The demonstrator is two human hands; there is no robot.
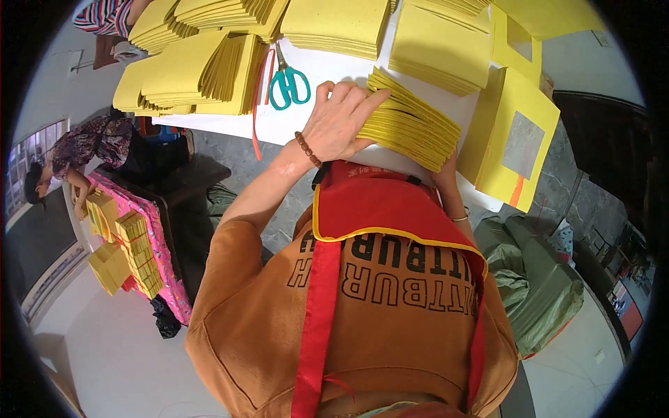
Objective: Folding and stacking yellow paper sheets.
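Note:
A fanned stack of yellow paper sheets lies at the near edge of a white table. My left hand, with a bead bracelet on its wrist, lies on the stack's left end. Its fingers are spread over the top and its thumb is at the near edge. My right forearm, wearing a thin bangle, reaches up under the stack's right end. That hand itself is hidden behind the sheets.
Teal-handled scissors and a red strip lie left of my hand. More yellow stacks fill the table's far side. Yellow sheets with silver squares overhang the right edge. A green sack sits lower right. Another person works at a pink table.

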